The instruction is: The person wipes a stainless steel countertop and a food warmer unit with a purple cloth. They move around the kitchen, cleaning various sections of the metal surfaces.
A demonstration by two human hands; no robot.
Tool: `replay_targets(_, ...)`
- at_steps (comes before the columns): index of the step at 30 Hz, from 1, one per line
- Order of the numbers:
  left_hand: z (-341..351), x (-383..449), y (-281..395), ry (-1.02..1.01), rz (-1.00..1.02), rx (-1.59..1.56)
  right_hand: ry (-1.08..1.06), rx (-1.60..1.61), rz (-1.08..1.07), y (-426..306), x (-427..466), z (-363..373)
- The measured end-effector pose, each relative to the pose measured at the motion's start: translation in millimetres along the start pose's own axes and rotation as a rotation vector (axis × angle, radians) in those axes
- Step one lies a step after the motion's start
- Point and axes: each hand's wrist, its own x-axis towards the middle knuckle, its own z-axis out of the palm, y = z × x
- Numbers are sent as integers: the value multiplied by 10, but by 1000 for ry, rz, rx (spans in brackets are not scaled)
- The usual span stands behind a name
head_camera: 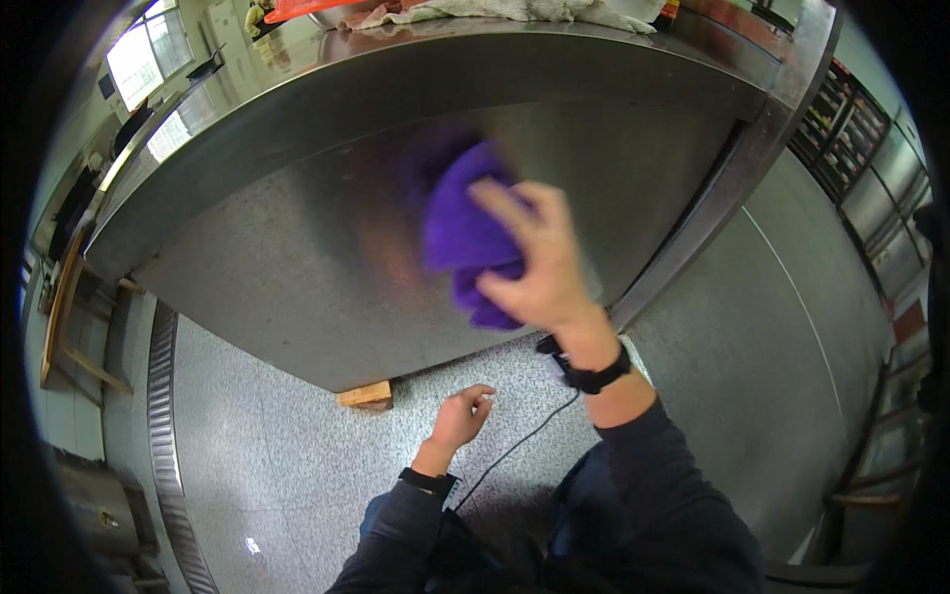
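My right hand (545, 260) presses a folded purple cloth (467, 223) against the upright stainless steel side panel (297, 245) of a counter. Its fingers are spread over the cloth, and both hand and cloth are blurred. A dark reflection of the cloth shows on the metal. Lower down, my left hand (458, 422) hangs over the speckled floor, empty, its fingers loosely curled with a gap by the thumb. It touches nothing that I can see. Dark bands sit on both wrists.
On the steel countertop (312, 56) lie a crumpled light towel (512, 9) and a red plastic item (315, 9). A wooden block (365, 395) sits under the panel's lower corner. A black cable (519, 444) crosses the floor. A drain grate (165, 416) runs along the left.
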Motion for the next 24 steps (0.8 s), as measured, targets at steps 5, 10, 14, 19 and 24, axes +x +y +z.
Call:
replay_targets(5,-45,-3,-9,32,-8,-25,693,139,538,767,93,-561)
replay_targets(10,-65,-19,-2,18,-31,-30,720,204,406,838,257,-336)
replay_targets(14,-90,-24,-11,49,-26,-38,480,-8,152,170,200,414)
replay_targets(19,-101,-33,-34,77,18,-93,41,-124,-228,-634,73,1075)
replay_targets(24,-189,-28,-73,124,41,-81,112,-27,6,-576,-39,748)
